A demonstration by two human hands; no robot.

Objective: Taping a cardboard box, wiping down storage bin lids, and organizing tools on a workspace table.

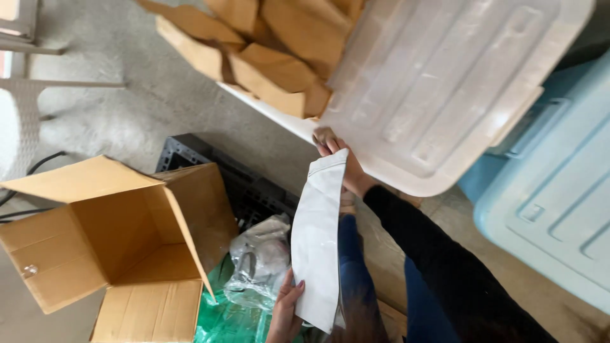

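Both hands hold a flat white pouch (316, 241) that hangs upright in front of me. My right hand (346, 168), in a black sleeve, grips its top end, close to the edge of a translucent plastic lid (445, 82). My left hand (284, 311) holds the pouch's lower edge from the left. Just above the right hand, a pile of several brown flat pouches (267, 51) lies in a white-rimmed tub.
An open, empty cardboard box (114, 241) lies on its side at the left. A black crate (244, 187), a crumpled clear plastic bag (260, 260) and green plastic (222, 321) lie below the pouch. A light blue container (553, 209) stands at the right, a white chair (19, 121) at the far left.
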